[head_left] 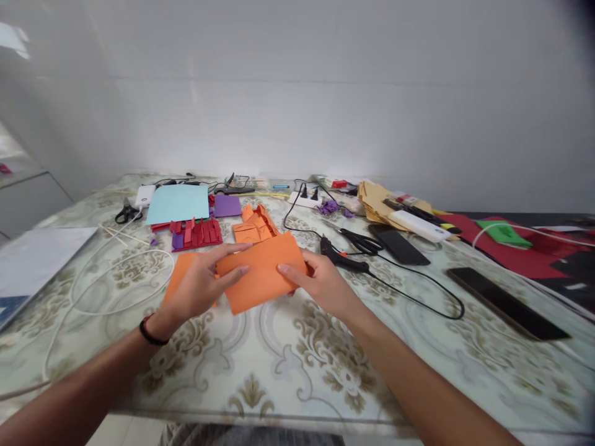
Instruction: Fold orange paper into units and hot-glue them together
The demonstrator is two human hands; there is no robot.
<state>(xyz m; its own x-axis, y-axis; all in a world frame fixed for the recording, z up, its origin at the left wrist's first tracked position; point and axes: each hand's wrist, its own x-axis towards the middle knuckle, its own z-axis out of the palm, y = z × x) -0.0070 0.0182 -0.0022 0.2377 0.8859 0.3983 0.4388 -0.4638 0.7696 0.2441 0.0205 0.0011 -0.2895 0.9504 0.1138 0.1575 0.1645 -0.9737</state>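
Between my two hands I hold an orange piece of paper [263, 275], tilted a little above the table. My left hand [199, 282] grips its left edge, thumb on the front and fingers behind the top edge. At the right edge, my right hand [320, 279] pinches it with the thumb in front; the other fingers are mostly hidden behind. A second orange sheet [179, 275] lies under my left hand, partly covered by it. Just beyond the held paper are folded orange paper pieces [255, 226]. A black glue gun [341, 257] lies right of my right hand.
Black-handled scissors [362, 240], two dark phones [506, 303] and a looping black cord lie to the right. Red folded strips [198, 234], a light blue sheet [179, 204] and a purple square [227, 205] are at the back left. A white cable [118, 313] curls at left.
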